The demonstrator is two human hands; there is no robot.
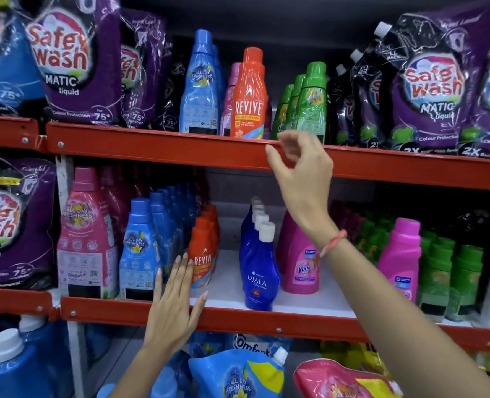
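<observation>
My left hand (172, 307) is raised flat with straight fingers in front of the middle shelf edge (238, 318), its fingertips near a small orange Revive bottle (202, 262) and a blue softener bottle (137, 251). My right hand (301, 170) hovers at the upper shelf rail (166, 147), fingers loosely curled and holding nothing, just below a row of green bottles (310, 101). A tall orange Revive bottle (249, 96) stands on the upper shelf to the left of that hand. A pink band circles the right wrist.
Purple Safe Wash pouches (77, 61) fill both ends of the upper shelf. The middle shelf holds a pink softener bottle (85, 234), dark blue Ujala bottles (258, 268), pink Vanish bottles (402, 259) and green bottles (450, 271). Refill pouches (238, 374) lie below.
</observation>
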